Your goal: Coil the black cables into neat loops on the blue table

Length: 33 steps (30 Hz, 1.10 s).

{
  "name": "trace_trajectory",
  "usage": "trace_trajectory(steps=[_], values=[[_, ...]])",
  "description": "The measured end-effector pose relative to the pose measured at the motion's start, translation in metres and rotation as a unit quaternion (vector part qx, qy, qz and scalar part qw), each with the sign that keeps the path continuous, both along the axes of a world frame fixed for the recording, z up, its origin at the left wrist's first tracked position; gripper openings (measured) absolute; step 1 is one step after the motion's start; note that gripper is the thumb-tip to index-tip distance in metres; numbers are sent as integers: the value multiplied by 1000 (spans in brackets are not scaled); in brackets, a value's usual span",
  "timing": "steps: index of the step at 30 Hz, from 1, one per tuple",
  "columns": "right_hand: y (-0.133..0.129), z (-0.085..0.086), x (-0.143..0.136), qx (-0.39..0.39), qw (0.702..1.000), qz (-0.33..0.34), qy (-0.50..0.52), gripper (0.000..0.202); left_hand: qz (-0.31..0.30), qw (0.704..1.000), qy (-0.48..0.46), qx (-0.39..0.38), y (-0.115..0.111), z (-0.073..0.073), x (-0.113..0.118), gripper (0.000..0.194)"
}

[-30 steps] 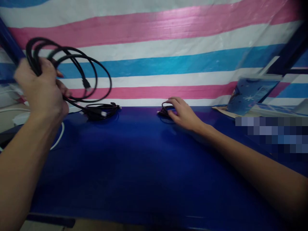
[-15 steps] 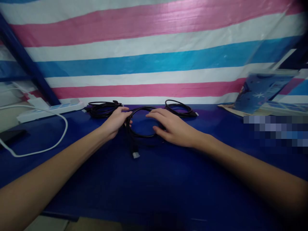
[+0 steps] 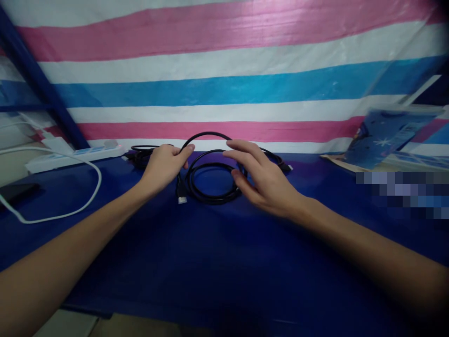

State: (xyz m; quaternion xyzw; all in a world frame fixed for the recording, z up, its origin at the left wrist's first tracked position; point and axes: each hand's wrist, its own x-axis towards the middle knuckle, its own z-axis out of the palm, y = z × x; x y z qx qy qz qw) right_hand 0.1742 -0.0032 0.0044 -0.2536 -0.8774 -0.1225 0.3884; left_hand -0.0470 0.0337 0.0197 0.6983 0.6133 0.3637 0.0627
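Outer coils laid on tabletop | middle coil partly laid, upper loop raised, pinched by left hand | right hand spread

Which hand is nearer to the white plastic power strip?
Left. The left hand is to the right of the power strip; the right hand is farther right, beyond most of the coiled black cable.

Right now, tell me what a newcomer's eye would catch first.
Probably the pink, white and blue striped sheet filling the background. Next, the coiled black cable at center on the dark blue table, between the left hand and right hand.
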Motion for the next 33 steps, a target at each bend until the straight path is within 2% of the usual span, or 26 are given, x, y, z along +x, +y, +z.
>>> trace_trajectory(steps=[3, 5, 7, 9, 10, 12, 14, 16, 18, 21, 23, 25, 27, 30, 32, 33], values=[[0, -1, -2, -72, 990, 13, 123, 38, -61, 980, -165, -95, 4, -2, -4, 48], [2, -1, -3, -150, 965, 14, 213, 39, -117, 949, -255, -142, 5, -4, -3, 44], [5, -1, -4, -229, 929, 10, 289, 38, -141, 938, -283, -142, 6, -8, -1, 36], [7, 0, -6, -313, 874, 12, 371, 36, -123, 949, -267, -111, 8, -12, 0, 24], [7, 1, -8, -361, 837, 17, 411, 34, -110, 955, -257, -97, 10, -14, 0, 20], [5, 3, -11, -456, 753, 36, 472, 24, -104, 957, -256, -85, 12, -17, -1, 19], [3, 6, -14, -526, 688, 58, 496, 13, -128, 947, -283, -84, 14, -19, -1, 22], [2, 8, -14, -561, 653, 72, 505, 8, -153, 928, -330, -82, 14, -19, -1, 24], [0, 10, -13, -579, 635, 83, 505, 6, -175, 905, -380, -74, 12, -16, 0, 25], [-8, 13, -16, -621, 639, 127, 436, 12, -194, 877, -435, -65, 7, -10, 4, 21], [-16, 13, -23, -651, 655, 164, 346, 21, -197, 874, -442, -56, 2, -7, 6, 18], [-25, 12, -32, -661, 679, 172, 271, 28, -202, 880, -428, -32, -2, -5, 10, 16], [-30, 9, -41, -633, 718, 164, 239, 38, -208, 889, -407, -9, -6, -6, 14, 17], [-29, 5, -46, -547, 790, 147, 234, 51, -198, 905, -377, 7, -12, -8, 20, 22], [-26, 4, -45, -492, 823, 138, 248, 44, -183, 921, -342, 26, -16, -11, 23, 25], [-24, 4, -43, -473, 829, 135, 266, 37, -179, 930, -318, 42, -18, -11, 24, 27]])
